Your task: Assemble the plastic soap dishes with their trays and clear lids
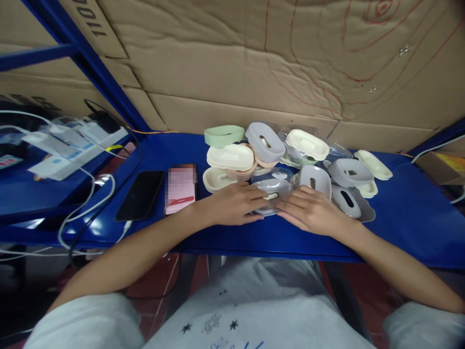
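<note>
A clear plastic oval cover (271, 185) with a slot-like dark opening and a pale strip showing in its middle lies near the table's front edge. My left hand (236, 202) grips its left side, fingers over the top and thumb along the near edge. On the opposite side my right hand (310, 209) presses its fingers against the cover's right end, hiding that end. Right beside the right hand stand a grey oval box part with a slot (314, 178) and a smaller grey slotted lid (346, 201). Behind my left hand rests a cream oval tray (218, 179).
Behind are a green oval ring (224, 135), a grey slotted oval part (265, 141) and cream trays (307, 144). To the left lie a black phone (141, 195) and a phone with a lit pink screen (180, 186). White cables run to a power strip (61, 157). Cardboard (225, 63) walls the back.
</note>
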`<action>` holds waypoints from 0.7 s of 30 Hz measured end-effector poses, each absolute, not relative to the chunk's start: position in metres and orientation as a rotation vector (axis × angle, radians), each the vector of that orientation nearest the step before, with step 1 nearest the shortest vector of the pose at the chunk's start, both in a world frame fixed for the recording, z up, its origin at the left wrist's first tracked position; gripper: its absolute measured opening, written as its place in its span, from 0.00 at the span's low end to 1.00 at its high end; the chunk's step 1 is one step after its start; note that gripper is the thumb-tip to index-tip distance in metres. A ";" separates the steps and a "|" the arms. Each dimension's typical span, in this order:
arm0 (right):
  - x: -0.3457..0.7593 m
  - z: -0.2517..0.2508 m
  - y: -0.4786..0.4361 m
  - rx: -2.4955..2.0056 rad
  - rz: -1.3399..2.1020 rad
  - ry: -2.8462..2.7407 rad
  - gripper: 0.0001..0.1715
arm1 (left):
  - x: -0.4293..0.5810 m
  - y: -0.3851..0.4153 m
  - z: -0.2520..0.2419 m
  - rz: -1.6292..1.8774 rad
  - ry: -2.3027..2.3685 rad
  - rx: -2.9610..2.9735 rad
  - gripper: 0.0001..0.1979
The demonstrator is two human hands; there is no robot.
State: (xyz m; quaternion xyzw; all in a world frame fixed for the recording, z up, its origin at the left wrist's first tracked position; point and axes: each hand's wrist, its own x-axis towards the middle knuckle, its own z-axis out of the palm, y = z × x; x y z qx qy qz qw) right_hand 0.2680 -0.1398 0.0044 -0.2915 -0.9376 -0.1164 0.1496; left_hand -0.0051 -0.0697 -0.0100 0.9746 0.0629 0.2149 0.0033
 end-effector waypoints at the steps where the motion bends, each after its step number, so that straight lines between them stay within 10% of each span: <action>1: 0.266 0.001 -0.140 -0.854 -0.333 -2.716 0.17 | -0.005 -0.069 -0.011 0.664 0.204 3.038 0.14; 15: 0.282 0.028 -0.141 -1.001 0.135 -2.394 0.14 | -0.009 -0.078 0.009 1.155 0.297 2.929 0.02; 21: 0.324 0.043 -0.143 -1.235 0.019 -2.016 0.16 | -0.006 -0.085 0.004 0.779 0.169 3.028 0.09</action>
